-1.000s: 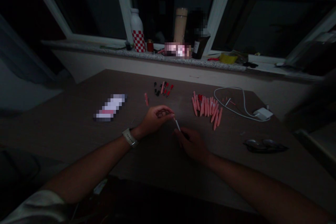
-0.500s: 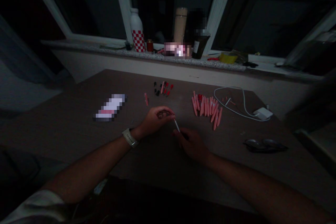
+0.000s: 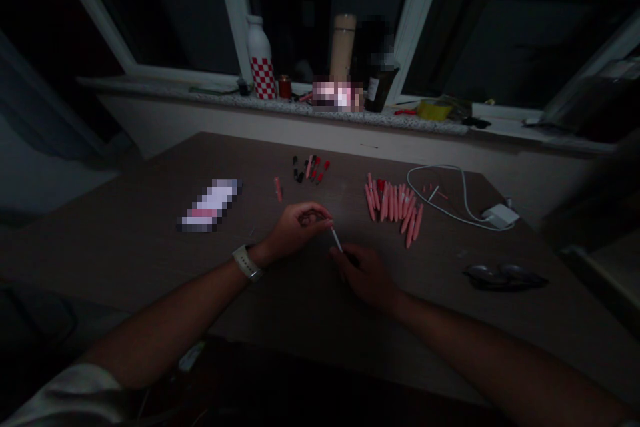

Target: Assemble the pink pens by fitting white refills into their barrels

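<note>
Left hand [image 3: 297,223] is curled nearly shut, fingertips pinched at the top of a thin white stick [image 3: 336,239], while the right hand [image 3: 365,275] sits loosely at the stick's lower end, and it's too dark to tell if it's gripping. As for writing, the packet [image 3: 210,205] on the brown table [image 3: 125,247] is pixelated out, same for the blob [image 3: 337,97] on the windowsill [image 3: 200,97], and the dark bottle's label [image 3: 373,88] is too small to read. A bunch of pink sticks [image 3: 394,210] lies just right of the hands.
</note>
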The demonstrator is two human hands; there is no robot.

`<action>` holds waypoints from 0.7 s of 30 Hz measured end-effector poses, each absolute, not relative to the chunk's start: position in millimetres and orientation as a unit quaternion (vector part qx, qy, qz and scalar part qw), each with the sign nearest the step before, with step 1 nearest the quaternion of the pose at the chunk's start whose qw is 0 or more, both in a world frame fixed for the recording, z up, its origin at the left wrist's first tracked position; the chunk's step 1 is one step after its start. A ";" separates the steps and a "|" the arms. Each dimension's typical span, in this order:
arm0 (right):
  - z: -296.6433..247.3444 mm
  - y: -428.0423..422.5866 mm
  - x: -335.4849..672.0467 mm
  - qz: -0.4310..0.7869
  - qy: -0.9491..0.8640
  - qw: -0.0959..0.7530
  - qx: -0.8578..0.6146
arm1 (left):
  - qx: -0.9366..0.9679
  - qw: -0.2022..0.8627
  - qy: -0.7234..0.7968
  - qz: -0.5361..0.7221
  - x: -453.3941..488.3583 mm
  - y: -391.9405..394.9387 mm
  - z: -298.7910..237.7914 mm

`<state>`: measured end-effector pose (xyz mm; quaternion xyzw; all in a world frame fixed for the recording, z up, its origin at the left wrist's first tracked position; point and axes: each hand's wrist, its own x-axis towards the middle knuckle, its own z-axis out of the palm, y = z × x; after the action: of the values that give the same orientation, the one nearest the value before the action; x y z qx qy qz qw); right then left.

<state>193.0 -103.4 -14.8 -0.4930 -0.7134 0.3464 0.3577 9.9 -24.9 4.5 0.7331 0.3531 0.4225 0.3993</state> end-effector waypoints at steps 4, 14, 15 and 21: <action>-15.2 -103.1 193.5 0.344 -0.718 0.357 -0.489 | 0.727 0.410 0.353 0.422 10.1 -25.6 5.3; -15.9 -102.8 193.7 0.340 -0.717 0.357 -0.493 | 0.728 0.403 0.351 0.429 10.3 -25.5 5.4; -15.5 -102.8 193.4 0.339 -0.717 0.356 -0.494 | 0.728 0.402 0.350 0.431 10.5 -25.4 5.4; -14.0 -103.0 192.9 0.340 -0.720 0.351 -0.492 | 0.730 0.397 0.351 0.431 10.1 -25.2 5.5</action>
<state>192.9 -103.0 -14.0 -0.4925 -0.7201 0.3398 0.3514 10.1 -25.2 5.5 0.7302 0.3510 0.4314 0.3968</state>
